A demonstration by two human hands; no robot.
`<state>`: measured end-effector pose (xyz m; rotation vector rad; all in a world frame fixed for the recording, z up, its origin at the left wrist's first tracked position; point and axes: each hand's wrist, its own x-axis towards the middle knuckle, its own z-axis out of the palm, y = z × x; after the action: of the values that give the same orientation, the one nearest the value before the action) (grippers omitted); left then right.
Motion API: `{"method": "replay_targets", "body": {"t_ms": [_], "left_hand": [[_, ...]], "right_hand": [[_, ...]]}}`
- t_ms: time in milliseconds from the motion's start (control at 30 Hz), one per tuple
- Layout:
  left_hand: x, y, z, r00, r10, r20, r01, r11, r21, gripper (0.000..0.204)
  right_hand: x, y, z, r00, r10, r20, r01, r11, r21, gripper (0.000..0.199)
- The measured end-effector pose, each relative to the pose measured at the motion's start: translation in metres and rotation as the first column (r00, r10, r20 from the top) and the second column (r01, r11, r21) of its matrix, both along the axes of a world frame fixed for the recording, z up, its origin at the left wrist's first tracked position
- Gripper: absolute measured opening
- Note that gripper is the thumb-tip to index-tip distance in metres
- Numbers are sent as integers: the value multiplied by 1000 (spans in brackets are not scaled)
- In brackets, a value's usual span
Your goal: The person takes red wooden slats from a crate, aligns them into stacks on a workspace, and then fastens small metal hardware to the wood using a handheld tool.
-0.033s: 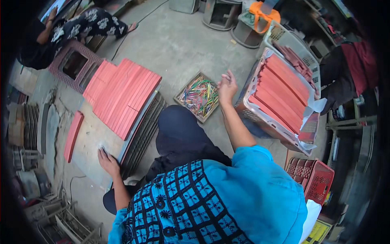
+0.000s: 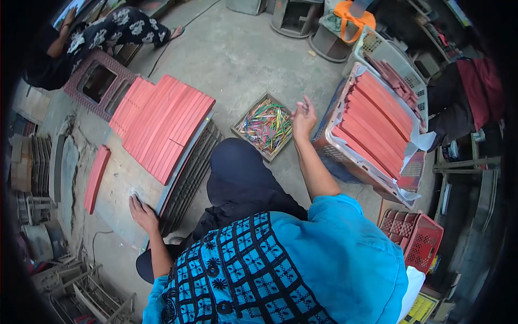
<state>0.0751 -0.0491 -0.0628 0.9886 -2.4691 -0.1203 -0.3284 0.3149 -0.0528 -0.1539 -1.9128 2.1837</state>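
My left hand (image 2: 144, 215) rests with its fingers stretched out on the bare part of a flat board (image 2: 121, 181). Farther up that board lie rows of red-pink strips (image 2: 168, 121), set side by side, and one loose red strip (image 2: 97, 178) is at its left edge. Raised and empty as far as I can see, my right hand (image 2: 305, 120) has its fingers apart. It is beside a shallow wooden box (image 2: 236, 131) of thin, many-coloured sticks (image 2: 267, 127). To its right, a paper-lined plastic crate (image 2: 350, 185) is filled with red-pink strips (image 2: 372, 124).
Behind the crate stands a pale basket (image 2: 372, 43) with more red pieces. A red basket (image 2: 423, 243) is at the lower right. A person in flowered trousers (image 2: 121, 29) sits at the far left, near a patterned frame (image 2: 91, 81). An orange bag (image 2: 353, 21) is at the back.
The view has shifted very slightly, and the fingers of my right hand have moved a little. My left hand stays on the board.
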Motion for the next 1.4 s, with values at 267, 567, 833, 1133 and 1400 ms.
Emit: {"method": "replay_targets", "body": {"t_ms": [267, 567, 833, 1133, 1400], "left_hand": [[-1, 10, 13, 998, 56, 30, -57, 998, 37, 45], [-4, 9, 13, 996, 64, 64, -70, 994, 86, 46], [-4, 5, 10, 994, 54, 93, -62, 995, 81, 49], [-8, 6, 11, 991, 71, 113, -82, 992, 97, 48], [-10, 4, 11, 991, 80, 110, -93, 989, 118, 48]], "right_hand": [[45, 20, -154, 892, -129, 433, -281, 591, 756, 21], [21, 4, -187, 851, -110, 514, -404, 490, 773, 16], [-28, -35, -181, 865, -15, 502, -430, 493, 756, 15], [-48, -69, -197, 858, 291, 423, -476, 142, 868, 20], [-45, -87, -204, 902, 267, 341, -392, 168, 905, 22]]}}
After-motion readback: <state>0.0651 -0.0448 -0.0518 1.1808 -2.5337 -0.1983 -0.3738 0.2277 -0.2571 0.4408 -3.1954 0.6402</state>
